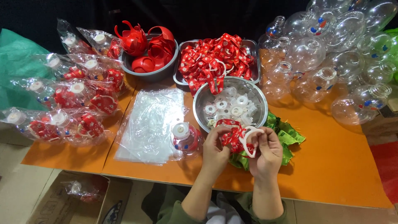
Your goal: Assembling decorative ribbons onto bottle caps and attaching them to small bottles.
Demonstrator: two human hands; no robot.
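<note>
My left hand [214, 150] and my right hand [267, 152] meet just in front of a steel bowl [202, 97] that holds several white plastic caps [229, 107]. Between them they hold a red printed strap [230, 135] fixed to a white plastic ring [248, 142]; the left fingers pinch the strap, the right fingers grip the ring. A clear round bottle [185, 139] with a white cap and a red piece inside lies just left of my left hand on a stack of clear plastic bags [150, 124].
An orange table [331, 166] carries a steel tray of red straps [215, 58], a grey bowl of red plastic handles [147, 47], bagged finished bottles [74, 103] at left, empty clear bottles [331, 54] at right and green straps [286, 137]. A cardboard box [78, 199] stands below.
</note>
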